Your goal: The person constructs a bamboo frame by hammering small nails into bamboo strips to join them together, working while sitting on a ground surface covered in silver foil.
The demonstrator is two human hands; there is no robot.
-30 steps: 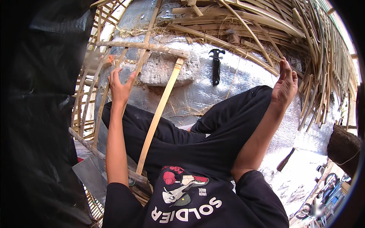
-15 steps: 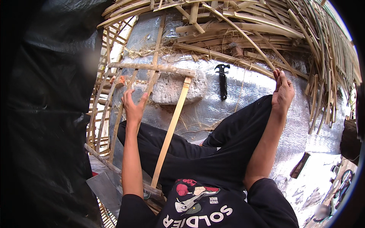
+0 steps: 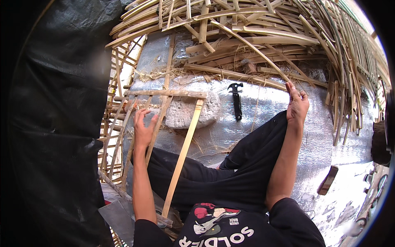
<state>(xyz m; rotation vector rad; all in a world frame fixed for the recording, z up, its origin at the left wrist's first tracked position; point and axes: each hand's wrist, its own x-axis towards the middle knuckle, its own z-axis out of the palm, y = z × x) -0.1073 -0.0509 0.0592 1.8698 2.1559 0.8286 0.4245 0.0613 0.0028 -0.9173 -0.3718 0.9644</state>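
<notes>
We hold our left hand [image 3: 143,129] near nine o'clock in the view, its fingers and thumb parted in a loose curve. The thumb is just beside a thin frame slat [image 3: 163,109] — whether they touch, we cannot tell. Our right hand [image 3: 297,106] is raised close to three o'clock, fingers drawn together, its tips at the lower end of a long bamboo strip [image 3: 251,50]. We cannot tell if they grip that strip, which slants away toward eleven o'clock, over the bamboo pile [image 3: 271,40].

Between our hands, a pale slat [image 3: 182,160] runs from a wooden crossbar [image 3: 152,93] near twelve o'clock down toward seven, passing in front of our dark trousers [image 3: 218,177]. Behind its upper part sits a rough grey block [image 3: 181,113], and at the block's three o'clock lies a black hammer [image 3: 237,106], head toward twelve, on the silver sheet [image 3: 317,136]. The pile spreads from eleven o'clock round to two. Out at four o'clock we see a brown piece of wood [image 3: 328,180]; a black sheet [image 3: 57,123] hangs along the nine o'clock side.
</notes>
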